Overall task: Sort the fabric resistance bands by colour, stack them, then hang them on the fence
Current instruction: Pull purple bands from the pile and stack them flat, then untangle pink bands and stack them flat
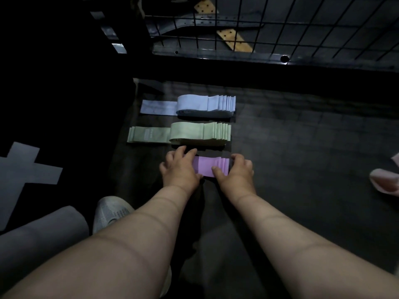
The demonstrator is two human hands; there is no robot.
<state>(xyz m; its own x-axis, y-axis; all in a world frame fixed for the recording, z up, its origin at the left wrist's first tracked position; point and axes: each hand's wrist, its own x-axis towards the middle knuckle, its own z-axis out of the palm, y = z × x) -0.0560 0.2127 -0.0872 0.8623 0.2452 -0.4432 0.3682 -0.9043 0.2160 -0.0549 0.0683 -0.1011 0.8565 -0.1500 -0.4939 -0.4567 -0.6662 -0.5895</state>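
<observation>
While purple stack (pixel 212 167) is clasped at both ends by left hand (pixel 179 169) and right hand (pixel 238 170) | long axis left-right | fence (pixel 280 24) is seen ahead, past green stack (pixel 200 132).

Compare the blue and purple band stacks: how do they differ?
The blue stack lies farthest away, nearest the fence; the purple stack lies closest to the person. The blue stack is untouched, while the left hand and right hand grip the purple stack's ends. A blue band sticks out to the blue stack's left; the purple stack's left end is hidden under the hand. Both are fanned in steps at the right end.
</observation>
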